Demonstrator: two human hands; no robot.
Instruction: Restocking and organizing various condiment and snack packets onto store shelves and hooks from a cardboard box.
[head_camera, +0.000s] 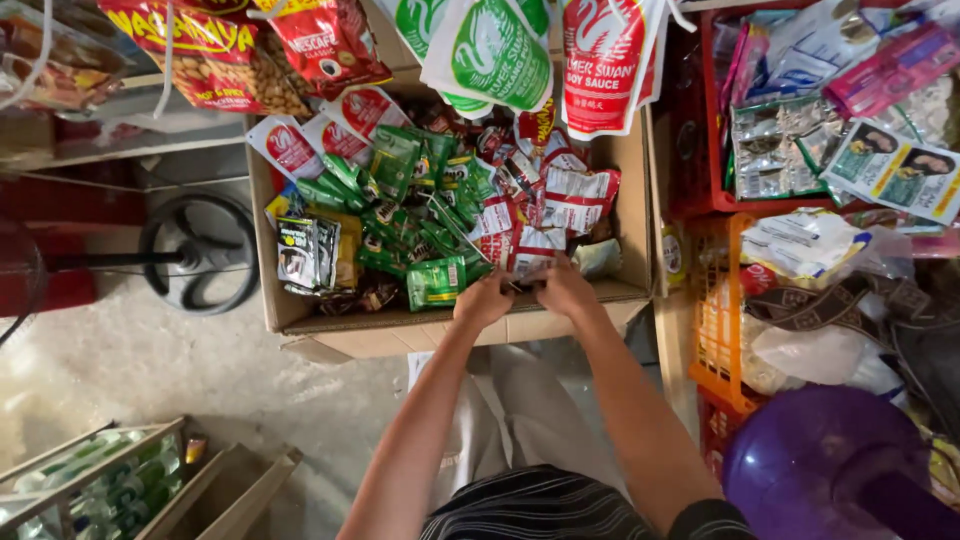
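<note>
A concrete floor (150, 370) is lying open on the left, giving the widest free room, with a black fan base (197, 253) standing on it. A big cardboard box (300, 315) is sitting in the middle, packed to its walls with small sachets; its near flap is running just under the wrists, and its right wall is pressing against an orange crate (712, 330) and a red crate (690, 130), so little room is showing on that side. A purple plastic lid (820, 460) is filling the lower right corner. Large pouches (490, 50) are hanging above the box's far edge.

Both hands are meeting at the box's near edge. The left hand (483, 298) and the right hand (566, 290) are curling inward, fingers (497, 283) narrow and pinching a red and white sachet (532, 252) between them. The sachet is lying just beyond the fingertips, its lower edge touching them, with green sachets (435, 282) just beside the left hand.
</note>
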